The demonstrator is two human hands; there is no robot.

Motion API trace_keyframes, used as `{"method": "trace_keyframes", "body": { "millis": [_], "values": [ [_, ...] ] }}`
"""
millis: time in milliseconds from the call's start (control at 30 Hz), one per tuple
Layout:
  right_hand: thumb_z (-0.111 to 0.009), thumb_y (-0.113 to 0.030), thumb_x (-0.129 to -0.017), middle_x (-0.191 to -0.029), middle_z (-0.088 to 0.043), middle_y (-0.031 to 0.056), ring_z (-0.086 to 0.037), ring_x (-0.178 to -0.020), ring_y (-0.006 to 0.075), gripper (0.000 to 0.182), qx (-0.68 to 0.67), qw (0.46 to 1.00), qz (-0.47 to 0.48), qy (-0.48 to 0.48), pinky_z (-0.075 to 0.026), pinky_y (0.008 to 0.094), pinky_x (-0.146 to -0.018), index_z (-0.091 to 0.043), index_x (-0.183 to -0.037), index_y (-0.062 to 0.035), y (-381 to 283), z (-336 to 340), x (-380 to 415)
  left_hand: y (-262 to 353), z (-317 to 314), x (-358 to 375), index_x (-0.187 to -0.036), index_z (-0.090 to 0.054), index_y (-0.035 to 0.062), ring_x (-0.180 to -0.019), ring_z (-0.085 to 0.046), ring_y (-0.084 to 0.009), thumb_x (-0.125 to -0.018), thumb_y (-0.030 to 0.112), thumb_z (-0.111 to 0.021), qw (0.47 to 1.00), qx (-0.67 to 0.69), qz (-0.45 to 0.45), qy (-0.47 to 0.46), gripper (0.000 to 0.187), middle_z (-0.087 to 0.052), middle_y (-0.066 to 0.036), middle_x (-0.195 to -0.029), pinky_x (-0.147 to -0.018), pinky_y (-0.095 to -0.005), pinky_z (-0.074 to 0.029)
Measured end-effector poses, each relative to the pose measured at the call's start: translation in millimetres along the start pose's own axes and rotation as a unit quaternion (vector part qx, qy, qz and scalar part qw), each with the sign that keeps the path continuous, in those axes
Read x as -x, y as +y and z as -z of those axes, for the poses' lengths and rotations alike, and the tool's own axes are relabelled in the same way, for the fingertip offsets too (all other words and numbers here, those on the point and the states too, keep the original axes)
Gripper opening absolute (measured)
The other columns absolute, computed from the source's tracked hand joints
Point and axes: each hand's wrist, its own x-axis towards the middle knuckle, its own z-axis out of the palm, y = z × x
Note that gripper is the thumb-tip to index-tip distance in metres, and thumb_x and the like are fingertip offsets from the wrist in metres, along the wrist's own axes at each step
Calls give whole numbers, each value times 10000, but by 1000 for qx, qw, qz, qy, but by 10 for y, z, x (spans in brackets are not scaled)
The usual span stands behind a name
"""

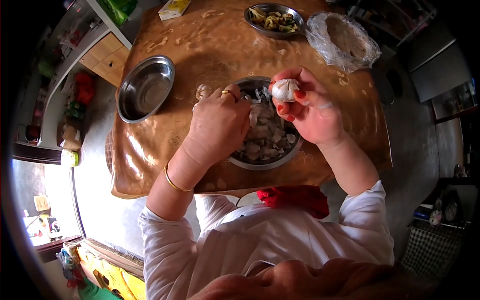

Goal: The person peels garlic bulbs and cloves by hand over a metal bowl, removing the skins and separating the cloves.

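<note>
My right hand [315,107] holds a white garlic bulb [285,90] between thumb and fingers, raised over the right rim of a metal bowl [265,165]. Pale, papery garlic skins [262,130] lie in that bowl. My left hand [218,117], with a ring and a bangle, is at the bowl's left side with its back to me and its fingers curled in. Those fingertips are hidden, so whatever they grip cannot be made out. Just beyond its knuckles another garlic bulb [203,91] shows, partly covered by the hand.
A metal basin [146,89] stands at the left of the brown-covered table [210,50]. At the far side are a bowl of food [274,21] and a plastic-wrapped round thing [345,42]. A yellow box [174,9] lies at the far left. Red cloth [295,200] hangs below the near edge.
</note>
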Motion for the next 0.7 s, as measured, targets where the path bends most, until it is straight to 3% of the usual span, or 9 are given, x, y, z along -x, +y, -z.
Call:
{"method": "trace_keyframes", "body": {
  "millis": [133, 233, 333, 433, 700],
  "values": [
    [-520, -86, -907, -990, -603, 59, -595, -769, 107, 277, -3, 1000, -4, 4, -445, 231, -653, -545, -1177, -32, -2, -31, 14, 14, -9, -19, -728, -691, 100, -924, -590, -249, -742, 175, -644, 995, -86, -6, -43, 90, -606, -83, -933, -819, -393, -435],
    [-513, -76, -908, -996, -597, 60, -586, -780, 109, 272, 3, 1000, -8, 1, -444, 238, -662, -549, -1174, -34, -4, -40, 22, 26, -89, -43, -765, -720, 115, -972, -586, -234, -749, 176, -634, 983, -153, -4, -100, 107, -615, -73, -960, -835, -381, -427],
    [-510, -71, -908, -999, -594, 60, -585, -801, 115, 269, 20, 1000, -11, 5, -443, 246, -673, -554, -1171, -35, 2, -47, 17, 15, -129, -43, -718, -685, 106, -908, -595, -270, -767, 142, -578, 982, -146, -33, -119, 123, -597, -86, -921, -811, -412, -425],
    [-511, -69, -905, -1004, -596, 61, -592, -823, 129, 270, 26, 999, -14, 17, -448, 255, -685, -558, -1169, -34, 27, -31, 8, 24, -162, -44, -744, -688, 95, -905, -594, -282, -758, 142, -601, 981, -157, -34, -113, 100, -596, -87, -909, -831, -429, -424],
    [-452, -73, -912, -1025, -620, 90, -611, -846, 173, 283, -8, 1000, -8, 9, -487, 294, -713, -561, -1168, -24, 67, 33, -47, 88, 59, -4, -802, -618, 69, -899, -593, -319, -770, 99, -627, 1000, 1, -4, -4, 45, -597, -112, -895, -806, -436, -449]
  ]
}}
